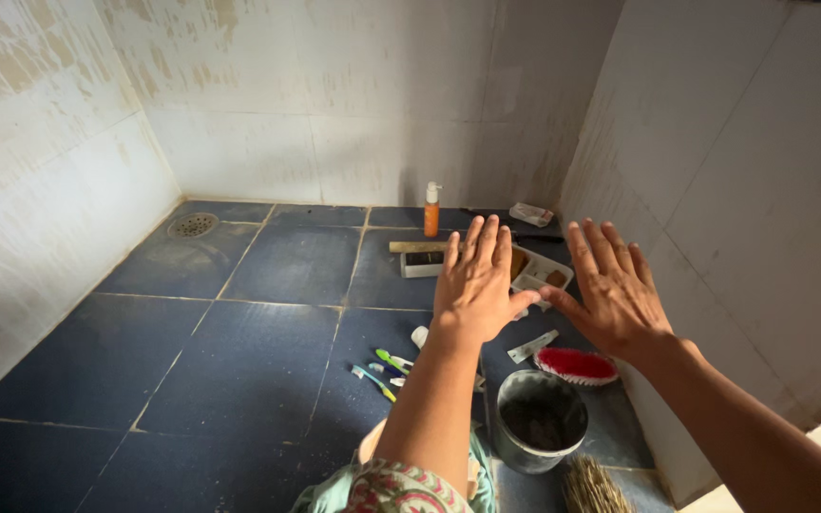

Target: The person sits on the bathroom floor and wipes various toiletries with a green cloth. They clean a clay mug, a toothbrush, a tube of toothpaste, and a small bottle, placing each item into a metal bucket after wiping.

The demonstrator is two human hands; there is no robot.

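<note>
Dark blue floor tiles [268, 332] lie under both my hands, which I hold out flat, fingers spread, gripping nothing. My left hand [475, 285] hovers over a small white soap tray [545, 271] near the corner; my right hand [615, 294] hangs just beside it, close to the white wall [743, 190].

Nearest below my left hand, the tray looks like thin plastic, light and fairly stiff, so I judge it would lift easily by its rim, though it may be slick if wet. Its contents are partly hidden by my fingers. Behind it stands an orange pump bottle [431, 211], upright, best taken round its body rather than the pump. Toothbrushes [384, 369] lie loose on the floor near my left forearm, light and thin, easy to pinch by the handle. A grey bucket [538, 418] sits below my wrists, with a red-bristled scrub brush [577, 366] just beside it and a broom tip [589, 486] at the bottom edge. A floor drain [192, 225] lies well apart at the far left.
</note>
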